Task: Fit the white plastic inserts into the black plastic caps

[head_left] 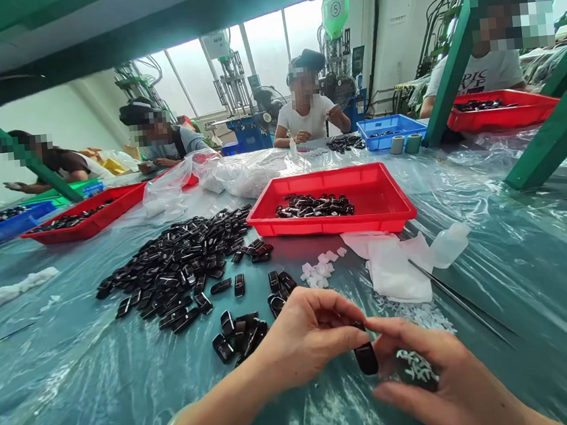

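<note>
Between the thumb and fingers of my left hand is a small glossy black plastic casing, held upright above the covered table. My right hand is close on its right side. Its index fingertip reaches the casing's upper end, while its thumb stays apart below. Left of my hands lie a small cluster of black casings and a large heap of the same pieces. Small white slivers show between my right thumb and index finger, on the table beneath.
A red tray with black casings stands ahead. Right of it are a white cloth, a translucent bottle and metal tweezers. White bits lie nearby. A green post rises at right. Co-workers sit across the table.
</note>
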`<state>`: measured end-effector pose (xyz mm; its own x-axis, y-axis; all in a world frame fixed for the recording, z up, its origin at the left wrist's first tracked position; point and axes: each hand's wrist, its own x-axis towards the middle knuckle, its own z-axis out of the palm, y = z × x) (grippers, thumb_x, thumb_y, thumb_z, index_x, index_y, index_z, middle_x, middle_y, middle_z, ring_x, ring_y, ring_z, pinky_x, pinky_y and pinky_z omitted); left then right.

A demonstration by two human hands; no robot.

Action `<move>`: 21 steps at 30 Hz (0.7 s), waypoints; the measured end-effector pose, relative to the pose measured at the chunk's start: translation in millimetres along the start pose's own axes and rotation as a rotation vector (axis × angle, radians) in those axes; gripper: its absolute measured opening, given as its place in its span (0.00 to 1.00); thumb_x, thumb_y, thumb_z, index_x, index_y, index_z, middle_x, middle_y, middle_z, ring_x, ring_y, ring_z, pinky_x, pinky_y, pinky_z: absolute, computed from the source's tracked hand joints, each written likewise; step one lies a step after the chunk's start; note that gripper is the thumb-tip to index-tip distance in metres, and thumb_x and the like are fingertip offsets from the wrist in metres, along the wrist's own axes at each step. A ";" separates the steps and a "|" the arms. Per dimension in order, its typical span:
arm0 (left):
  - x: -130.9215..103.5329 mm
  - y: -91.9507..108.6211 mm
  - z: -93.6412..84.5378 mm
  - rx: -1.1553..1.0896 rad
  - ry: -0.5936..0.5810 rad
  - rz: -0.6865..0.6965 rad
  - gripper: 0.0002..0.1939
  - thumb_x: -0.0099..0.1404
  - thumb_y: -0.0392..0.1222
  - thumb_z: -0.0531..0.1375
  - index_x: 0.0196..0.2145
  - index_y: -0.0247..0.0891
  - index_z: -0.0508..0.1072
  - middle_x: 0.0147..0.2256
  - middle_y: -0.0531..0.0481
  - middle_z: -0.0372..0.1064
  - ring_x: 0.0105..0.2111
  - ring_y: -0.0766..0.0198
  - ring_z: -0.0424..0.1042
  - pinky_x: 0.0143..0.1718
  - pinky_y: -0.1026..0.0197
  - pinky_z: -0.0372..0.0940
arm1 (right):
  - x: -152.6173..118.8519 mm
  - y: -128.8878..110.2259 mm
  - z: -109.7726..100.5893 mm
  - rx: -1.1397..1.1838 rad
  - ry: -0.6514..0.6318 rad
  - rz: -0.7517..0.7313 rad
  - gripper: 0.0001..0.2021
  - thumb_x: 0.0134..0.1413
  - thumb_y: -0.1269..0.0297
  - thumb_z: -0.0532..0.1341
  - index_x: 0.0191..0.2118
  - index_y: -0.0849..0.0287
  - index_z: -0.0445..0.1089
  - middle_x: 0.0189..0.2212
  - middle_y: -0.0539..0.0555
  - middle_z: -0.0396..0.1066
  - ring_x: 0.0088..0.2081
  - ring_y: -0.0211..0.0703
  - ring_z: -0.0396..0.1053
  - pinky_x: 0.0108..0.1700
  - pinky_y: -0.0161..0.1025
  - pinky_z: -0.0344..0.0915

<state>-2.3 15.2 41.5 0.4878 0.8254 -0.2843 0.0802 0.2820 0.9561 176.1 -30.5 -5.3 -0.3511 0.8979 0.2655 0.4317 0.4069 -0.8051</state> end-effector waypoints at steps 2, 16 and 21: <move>0.6 -2.4 2.0 -0.045 0.006 -0.006 0.08 0.46 0.34 0.66 0.27 0.31 0.74 0.23 0.51 0.69 0.24 0.70 0.67 0.29 0.67 0.62 | 0.3 -3.6 -0.2 0.105 -0.018 0.125 0.22 0.44 0.72 0.59 0.49 0.56 0.62 0.26 0.45 0.73 0.29 0.36 0.72 0.36 0.33 0.67; 1.3 -15.9 -3.2 -0.063 0.001 -0.059 0.13 0.54 0.47 0.63 0.29 0.32 0.74 0.22 0.51 0.69 0.21 0.72 0.65 0.25 0.67 0.62 | 3.0 -10.1 7.0 0.551 0.068 0.507 0.23 0.37 0.68 0.61 0.46 0.56 0.63 0.21 0.43 0.69 0.26 0.36 0.68 0.35 0.36 0.62; 0.2 -16.7 -8.7 0.046 0.023 -0.033 0.17 0.56 0.50 0.60 0.22 0.31 0.71 0.18 0.52 0.64 0.18 0.73 0.60 0.21 0.69 0.55 | 3.3 -8.5 5.5 0.547 0.103 0.503 0.24 0.39 0.66 0.62 0.47 0.57 0.63 0.23 0.46 0.69 0.28 0.39 0.68 0.36 0.37 0.63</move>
<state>-11.1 14.8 24.9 0.4644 0.8269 -0.3171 0.1365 0.2869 0.9482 166.7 -31.9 -0.5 -0.1297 0.9756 -0.1774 0.0359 -0.1742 -0.9841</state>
